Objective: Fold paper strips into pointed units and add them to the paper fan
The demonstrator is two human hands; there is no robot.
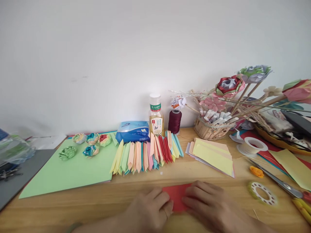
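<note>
A small red paper sheet [177, 195] lies on the wooden table [85, 204] near its front edge. My left hand [148, 210] rests on the paper's left side, fingers curled and pressing down on it. My right hand [206, 204] presses on its right side, fingers flat and close together. Part of the paper is hidden under both hands.
Behind the hands stands a row of folded coloured paper pieces [145, 153]. A green sheet [70, 171] with paper roses [91, 142] lies at left. A yellow paper stack [211, 155], tissue pack [133, 131], bottle [155, 115], thread spool [174, 121], basket [212, 127], tape rolls [262, 192] and scissors [277, 181] lie around.
</note>
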